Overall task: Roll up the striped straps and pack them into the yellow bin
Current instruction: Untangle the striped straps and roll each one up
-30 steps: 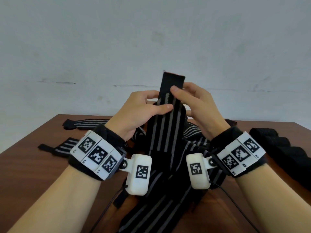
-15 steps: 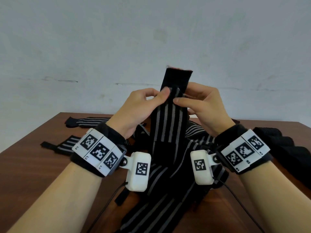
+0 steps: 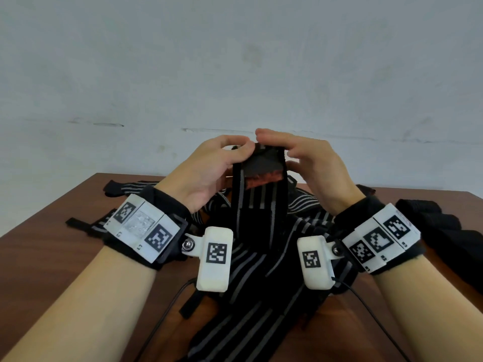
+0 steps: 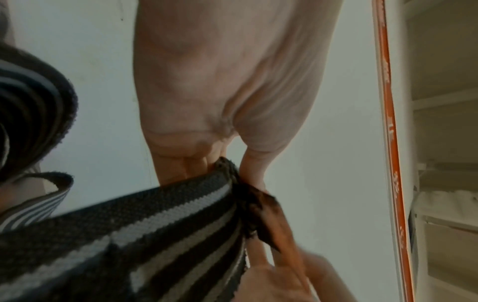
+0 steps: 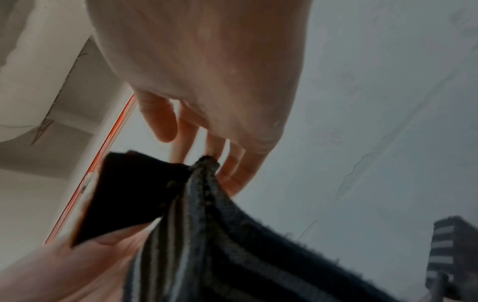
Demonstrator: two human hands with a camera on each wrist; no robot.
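Note:
A black strap with grey stripes [image 3: 257,207] hangs up from a heap of the same straps [image 3: 251,278] on the brown table. Its plain black end flap [image 3: 264,165] is folded down toward me over the striped part. My left hand [image 3: 209,168] pinches the fold at its left corner, and my right hand [image 3: 311,163] pinches it at the right. The left wrist view shows the striped strap [image 4: 145,228] gripped by my fingers [image 4: 253,169]. In the right wrist view the black flap [image 5: 126,194] and the strap [image 5: 207,235] meet at my fingers [image 5: 232,169]. No yellow bin is in view.
Two more striped straps [image 3: 130,188] lie flat at the table's [image 3: 52,257] back left. A pile of black fabric [image 3: 444,231] sits at the right edge. A pale wall rises behind the table. Thin black cables [image 3: 167,309] run from the wrist cameras.
The strap's black end stood upright above my fingers; it is now folded down toward me. Both hands have closed in over the top of the fold.

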